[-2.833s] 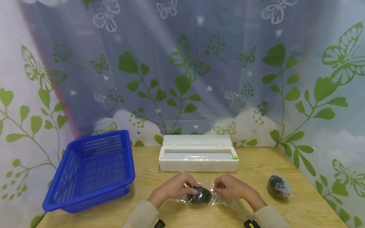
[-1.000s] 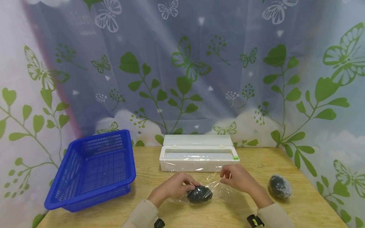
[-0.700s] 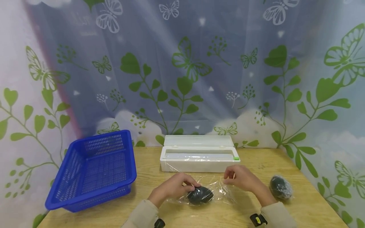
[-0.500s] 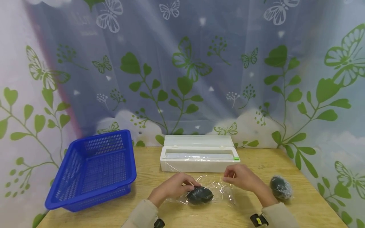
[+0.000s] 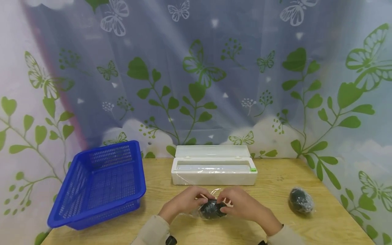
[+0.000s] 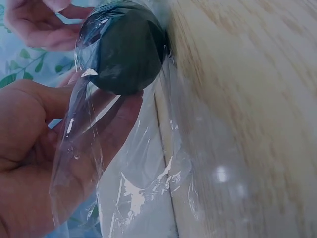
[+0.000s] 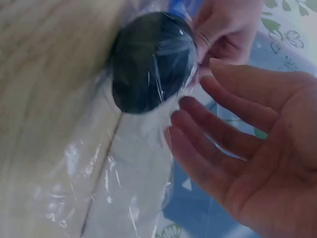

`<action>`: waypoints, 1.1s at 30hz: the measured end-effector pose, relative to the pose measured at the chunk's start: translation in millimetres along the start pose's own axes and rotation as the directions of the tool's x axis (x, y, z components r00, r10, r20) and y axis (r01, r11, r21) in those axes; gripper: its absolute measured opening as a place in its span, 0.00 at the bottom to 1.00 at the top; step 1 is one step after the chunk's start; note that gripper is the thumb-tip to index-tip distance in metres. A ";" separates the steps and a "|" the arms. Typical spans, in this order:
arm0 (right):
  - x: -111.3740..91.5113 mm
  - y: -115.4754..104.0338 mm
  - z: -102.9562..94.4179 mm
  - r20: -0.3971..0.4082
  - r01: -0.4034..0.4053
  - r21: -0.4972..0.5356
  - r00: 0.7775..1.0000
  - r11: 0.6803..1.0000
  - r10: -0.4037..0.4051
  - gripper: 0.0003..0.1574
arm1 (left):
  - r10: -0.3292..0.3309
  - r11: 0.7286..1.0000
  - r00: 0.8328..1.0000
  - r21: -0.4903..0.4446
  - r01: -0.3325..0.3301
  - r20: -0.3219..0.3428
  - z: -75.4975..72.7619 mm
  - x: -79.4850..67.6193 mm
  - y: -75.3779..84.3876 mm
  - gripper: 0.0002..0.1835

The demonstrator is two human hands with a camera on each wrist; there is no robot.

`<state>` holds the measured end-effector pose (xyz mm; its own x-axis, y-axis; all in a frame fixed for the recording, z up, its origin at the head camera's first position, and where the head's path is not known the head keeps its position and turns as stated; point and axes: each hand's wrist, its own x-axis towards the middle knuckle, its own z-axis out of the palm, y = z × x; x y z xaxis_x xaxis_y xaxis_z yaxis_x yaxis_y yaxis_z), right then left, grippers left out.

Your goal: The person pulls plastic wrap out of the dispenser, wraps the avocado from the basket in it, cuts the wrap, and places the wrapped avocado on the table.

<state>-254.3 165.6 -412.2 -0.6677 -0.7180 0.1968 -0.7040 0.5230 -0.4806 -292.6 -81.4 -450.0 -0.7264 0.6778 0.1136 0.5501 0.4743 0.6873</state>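
Observation:
A dark green avocado point(image 5: 211, 209) lies on clear cling film point(image 6: 133, 188) at the front middle of the table. My left hand point(image 5: 185, 200) holds its left end, thumb and fingers at the skin through the film. In the left wrist view the film hangs over that hand point(image 6: 59, 148), with a fingertip under the avocado point(image 6: 129, 54). My right hand point(image 5: 242, 204) is at the avocado's right end in the head view. In the right wrist view this hand point(image 7: 257, 134) has relaxed, spread fingers, the thumb and index tips close beside the wrapped avocado point(image 7: 153, 64).
Behind the hands stands a white cling film box point(image 5: 214, 177), its lid raised and a roll inside. A blue plastic basket point(image 5: 141, 183) is on the left. Another film-wrapped avocado point(image 5: 300, 200) rests on the right of the wooden table point(image 5: 324, 228). A patterned curtain hangs behind.
The right hand drew the film out to the upper right, then came back left and down onto the avocado's right end. The left hand has stayed on the avocado.

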 end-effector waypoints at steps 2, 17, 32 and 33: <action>2.6 -0.1 7.1 -0.018 -0.007 -0.061 1.000 0.998 0.006 0.12 | 0.009 1.000 1.000 -0.004 -0.009 -0.005 0.3 -0.7 -0.3 0.13; 5.4 -3.7 27.7 -0.062 -0.100 -0.193 0.994 0.976 0.090 0.28 | 0.014 0.998 0.999 0.064 -0.012 -0.029 1.1 -2.3 -4.9 0.14; 11.5 0.3 33.0 -0.076 -0.170 -0.156 0.984 0.973 0.160 0.30 | 0.092 0.994 0.992 0.063 -0.087 -0.082 -10.9 -2.1 3.7 0.13; 11.7 0.9 32.8 -0.075 -0.169 -0.150 0.984 0.974 0.159 0.30 | 0.085 0.995 0.994 0.065 -0.080 -0.066 -11.2 -2.5 3.9 0.14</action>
<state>-254.7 142.6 -438.4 -0.7875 -0.5891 0.1812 -0.6093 0.6997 -0.3732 -293.3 -87.5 -439.6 -0.7029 0.6767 0.2188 0.6323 0.4537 0.6280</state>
